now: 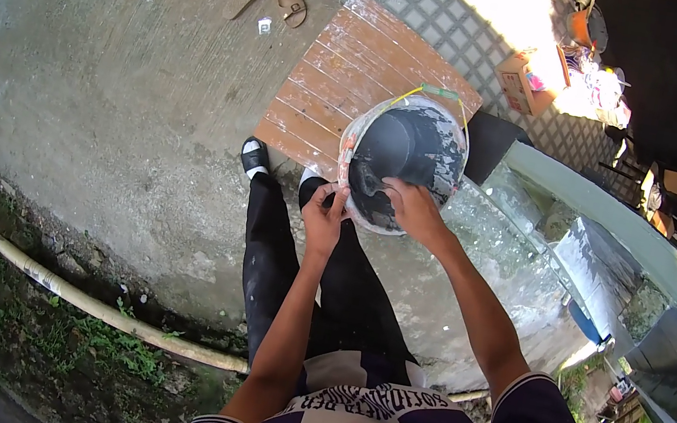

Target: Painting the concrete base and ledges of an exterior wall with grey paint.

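A whitish bucket (349,145), smeared with dried paint or cement, stands in front of my legs, its inside dark grey and blotched. Its wire handle with a green grip (439,92) lies up over the far side. My left hand (323,220) is closed at the near left rim, thumb and fingers pinched on the edge. Over the near inside of the bucket, my right hand (413,211) has its fingers bent together. Something small and greyish shows at its fingertips, too unclear to name.
A brown slatted wooden board (335,75) lies beyond the bucket on the concrete. A pair of brown sandals (288,1) lies farther left. At right runs a low pale ledge (560,187); a cardboard box (520,82) stands at far right. A pale pipe (70,296) crosses the lower left.
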A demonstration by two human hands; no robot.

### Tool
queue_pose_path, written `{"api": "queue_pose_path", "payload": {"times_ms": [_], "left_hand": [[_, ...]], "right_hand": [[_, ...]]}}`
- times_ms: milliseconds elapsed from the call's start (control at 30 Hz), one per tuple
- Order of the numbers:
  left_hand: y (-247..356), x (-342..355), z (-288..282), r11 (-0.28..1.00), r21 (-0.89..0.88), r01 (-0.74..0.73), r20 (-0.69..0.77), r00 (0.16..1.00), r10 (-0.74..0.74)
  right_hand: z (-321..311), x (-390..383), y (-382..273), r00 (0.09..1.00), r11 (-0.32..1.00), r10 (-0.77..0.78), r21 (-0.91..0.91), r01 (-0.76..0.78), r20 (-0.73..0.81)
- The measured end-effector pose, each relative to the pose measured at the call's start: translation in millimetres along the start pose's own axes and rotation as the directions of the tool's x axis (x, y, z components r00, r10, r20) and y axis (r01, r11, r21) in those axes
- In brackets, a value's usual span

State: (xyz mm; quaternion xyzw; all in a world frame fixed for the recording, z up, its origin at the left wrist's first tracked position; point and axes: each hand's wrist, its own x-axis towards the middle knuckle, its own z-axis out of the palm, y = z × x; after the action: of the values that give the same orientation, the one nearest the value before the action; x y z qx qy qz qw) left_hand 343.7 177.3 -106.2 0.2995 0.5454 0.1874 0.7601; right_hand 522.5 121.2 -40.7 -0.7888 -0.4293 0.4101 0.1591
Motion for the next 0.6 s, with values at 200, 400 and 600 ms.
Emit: {"api": "queue_pose_path", "payload": {"times_ms": [200,400,600], "left_hand": [[-1.3,-2.4,-2.7,1.0,-0.014,0.024,0.02,1.0,-0.023],[-9.6,1.8,-9.4,1.0,-0.01,0.006,0.008,1.0,-0.006],[-13.8,8.4,-22.0,1.0,0.004,0.019,0.015,1.0,-0.019]], "right_hand": [[11.0,14.5,14.9,0.99,0.959,0.005,-0.281,-0.043,-0.138],[14.6,45.6,-2.5,0.972,0.826,-0.222,-0.544,0.146,-0.075],[-5.0,37.3,24.6,0.992,0.775,0.062,-0.621,-0.116,-0.108]]}}
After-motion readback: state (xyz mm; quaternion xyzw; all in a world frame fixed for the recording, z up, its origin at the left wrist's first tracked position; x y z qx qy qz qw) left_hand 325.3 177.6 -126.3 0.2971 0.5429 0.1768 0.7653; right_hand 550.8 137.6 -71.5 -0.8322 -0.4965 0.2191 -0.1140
